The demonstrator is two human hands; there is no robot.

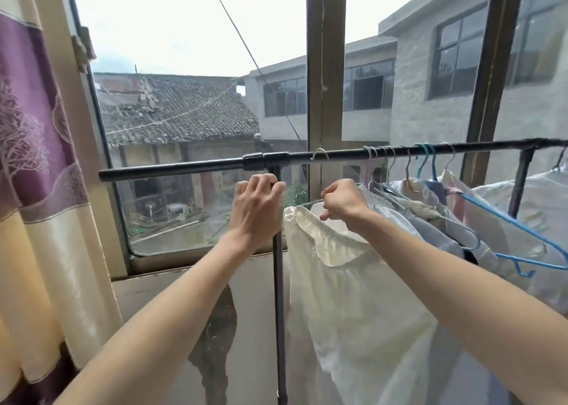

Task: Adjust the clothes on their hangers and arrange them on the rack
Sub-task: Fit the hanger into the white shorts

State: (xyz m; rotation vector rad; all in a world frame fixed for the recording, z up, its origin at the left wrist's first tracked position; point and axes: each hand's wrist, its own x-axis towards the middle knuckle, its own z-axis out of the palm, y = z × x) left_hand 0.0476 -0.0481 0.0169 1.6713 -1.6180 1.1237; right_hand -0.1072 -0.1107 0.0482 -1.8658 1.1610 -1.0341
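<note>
I am looking down at both arms reaching toward the rack [338, 154], its black bar running across in front of the window [196, 122]. My left hand [256, 208] is sitting at the rack's upright post [279, 297], fingers curled; the back of the hand is covering the post there, so I cannot tell whether the fingers are actually closing round it or round anything else. My right hand [344, 202] is pinching the thin wire of a metal hanger [319, 154], whose hook is sitting over the bar; most of its frame is hiding behind the hand and inside the cream garment [353, 297]. That garment is hanging from this hanger just right of the post, its elastic waistband gaping open toward me and its lower end running out of the picture. Further right, more clothes [430, 214] are bunching tightly on the bar, overlapping so that I cannot separate one piece from another. A blue hanger [522, 229] is jutting out from them, tilted. A purple and cream curtain [33, 159] is hanging at the left edge, partly cut off.
</note>
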